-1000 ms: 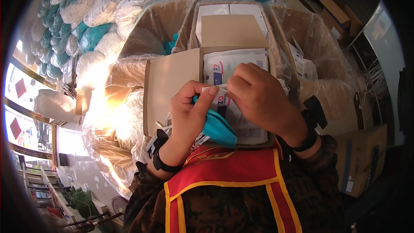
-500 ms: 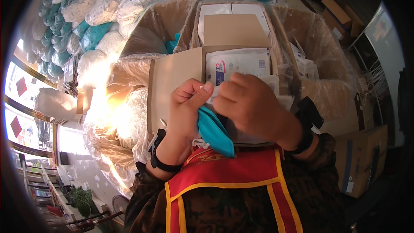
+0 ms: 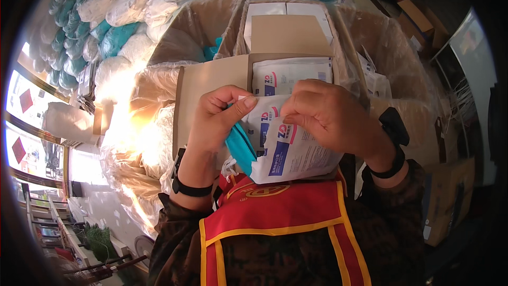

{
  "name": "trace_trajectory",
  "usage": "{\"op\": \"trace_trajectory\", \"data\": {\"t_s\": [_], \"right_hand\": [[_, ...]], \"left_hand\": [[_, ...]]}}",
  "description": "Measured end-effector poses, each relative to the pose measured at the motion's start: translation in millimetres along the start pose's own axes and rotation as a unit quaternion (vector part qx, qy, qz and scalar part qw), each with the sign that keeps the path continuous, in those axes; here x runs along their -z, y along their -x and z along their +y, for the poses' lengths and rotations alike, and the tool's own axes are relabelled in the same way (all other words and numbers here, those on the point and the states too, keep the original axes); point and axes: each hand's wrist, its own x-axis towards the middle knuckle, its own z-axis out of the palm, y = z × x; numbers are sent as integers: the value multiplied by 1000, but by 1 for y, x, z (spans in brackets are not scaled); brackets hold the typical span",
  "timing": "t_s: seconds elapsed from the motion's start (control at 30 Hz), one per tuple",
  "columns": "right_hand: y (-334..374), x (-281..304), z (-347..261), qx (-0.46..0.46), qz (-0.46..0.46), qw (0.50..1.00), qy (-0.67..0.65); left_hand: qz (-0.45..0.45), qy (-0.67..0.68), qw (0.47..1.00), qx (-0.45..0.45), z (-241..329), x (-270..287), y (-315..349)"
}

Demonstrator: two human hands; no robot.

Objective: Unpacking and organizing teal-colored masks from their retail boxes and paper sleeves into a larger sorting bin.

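Observation:
My left hand (image 3: 219,119) is closed, with its thumb pressed on the upper corner of a white paper-like packet. Against that hand's palm side is a folded teal face mask (image 3: 241,147), partly covered by the packet, with white loops (image 3: 228,167) hanging at its lower left. My right hand (image 3: 333,119) pinches the upper edge of a white packet (image 3: 304,159) with blue and pink print, tilted in front of my chest. Its layers stand apart between the two hands. Beneath them, an open cardboard box (image 3: 211,87) holds another printed packet (image 3: 293,71).
Behind the box stand plastic-lined cartons, one at the left (image 3: 193,26) with teal items and one at the right (image 3: 378,37) with white packets. Bags of teal and white goods (image 3: 116,8) pile up at the far left. A closed brown carton (image 3: 450,201) sits at my right.
A white packet now shows in front of my chest, covering part of the teal mask. My left hand has shifted slightly left, my right hand right and slightly up, so they are farther apart.

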Motion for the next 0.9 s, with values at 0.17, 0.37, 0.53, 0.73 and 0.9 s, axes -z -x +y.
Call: {"op": "trace_trajectory", "data": {"t_s": [0.17, 0.37, 0.53, 0.73, 0.9], "right_hand": [[-16, -8, -4, -6, 2, 999, -32], [-18, -12, 4, -34, 59, 998, -17], [-23, -17, 9, 39, 77, 996, 34], [-12, -33, -1, 90, 73, 986, 121], [3, -29, -41, 177, 34, 983, 27]], "left_hand": [[-40, -22, 999, -11, 14, -15, 11], [-34, -227, 965, -129, 26, -19, 17], [-11, -217, 968, -129, 19, -24, 17], [56, 35, 998, 3, 2, -23, 13], [127, 86, 988, 20, -31, 1, -14]]}}
